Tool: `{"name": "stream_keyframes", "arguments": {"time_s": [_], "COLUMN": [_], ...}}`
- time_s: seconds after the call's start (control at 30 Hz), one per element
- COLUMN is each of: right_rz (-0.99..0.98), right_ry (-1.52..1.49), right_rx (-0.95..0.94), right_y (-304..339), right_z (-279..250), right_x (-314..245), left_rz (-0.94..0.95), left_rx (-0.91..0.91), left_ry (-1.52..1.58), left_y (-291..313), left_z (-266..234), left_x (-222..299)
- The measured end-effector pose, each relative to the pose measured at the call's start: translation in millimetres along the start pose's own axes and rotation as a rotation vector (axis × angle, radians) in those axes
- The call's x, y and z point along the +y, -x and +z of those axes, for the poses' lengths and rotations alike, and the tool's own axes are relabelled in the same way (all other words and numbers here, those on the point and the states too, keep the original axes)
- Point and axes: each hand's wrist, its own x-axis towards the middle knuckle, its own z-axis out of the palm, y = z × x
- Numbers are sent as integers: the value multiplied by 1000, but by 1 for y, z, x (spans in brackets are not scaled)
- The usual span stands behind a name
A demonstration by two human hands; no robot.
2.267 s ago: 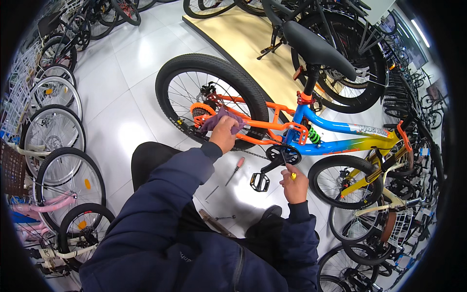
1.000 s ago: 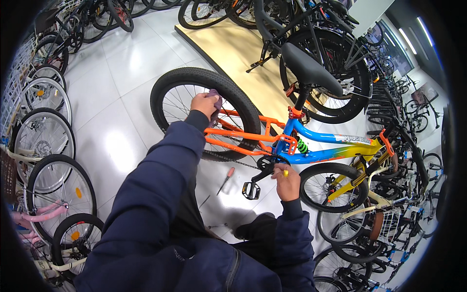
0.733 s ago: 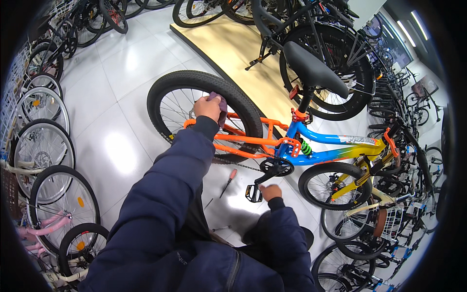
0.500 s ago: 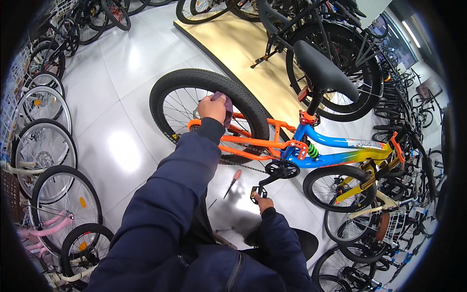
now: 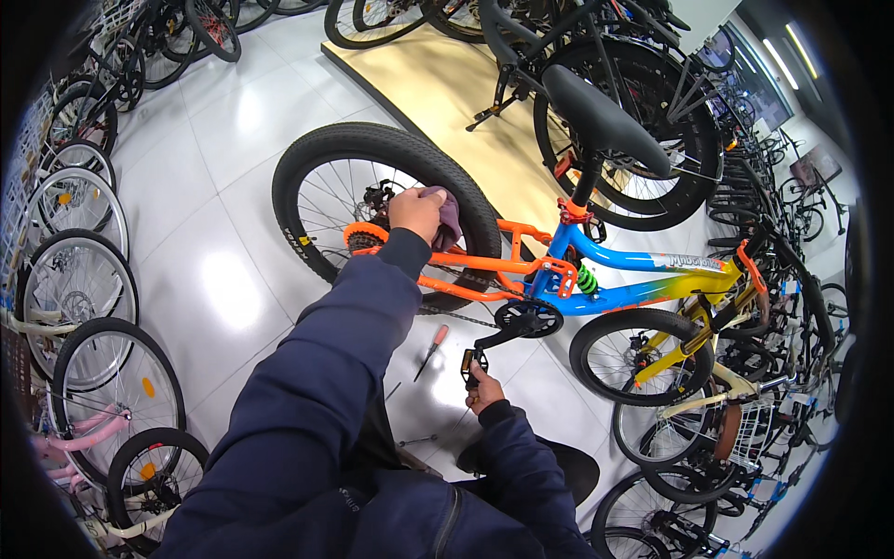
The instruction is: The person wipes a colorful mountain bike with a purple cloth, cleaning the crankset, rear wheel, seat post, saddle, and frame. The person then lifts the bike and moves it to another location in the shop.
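Observation:
A bicycle with an orange, blue and yellow frame [image 5: 615, 300] stands across in front of me. My left hand [image 5: 416, 212] is closed on a dark purple cloth [image 5: 448, 222], over the rear wheel's spokes beside the inner side of the black rear tire [image 5: 438, 168]. Part of the cloth is hidden by my fingers. Lower down, my right hand [image 5: 484, 389] has its fingers wrapped round a pedal [image 5: 471, 366] on the crank. The chainring [image 5: 531, 319] and the orange chain guard [image 5: 363, 233] show between my arms.
A screwdriver [image 5: 431, 352] with an orange handle lies on the tiled floor below the chain. Behind the bicycle is a low wooden platform [image 5: 424, 79] carrying a dark bicycle. Rows of bicycles stand at left, including a pink one [image 5: 93, 429], and more at right.
My left hand and the cloth have shifted right and slightly down along the rear wheel. My right hand stays on the pedal. The whole view has slid a little, moving the bicycle leftward.

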Motion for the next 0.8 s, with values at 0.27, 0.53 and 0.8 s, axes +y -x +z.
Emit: {"name": "stream_keyframes", "arguments": {"time_s": [0.27, 0.53, 0.8], "right_rz": [3, 5, 57], "right_ry": [-74, -65, -85], "right_rx": [-3, -44, -134], "right_y": [0, 9, 18], "right_z": [4, 19, 44], "right_x": [2, -2, -11], "left_rz": [53, 12, 4], "left_rx": [-38, 9, 27], "left_ry": [-121, -49, 95], "left_y": [-2, -1, -8], "left_z": [-2, 2, -9], "left_x": [11, 19, 32]}}
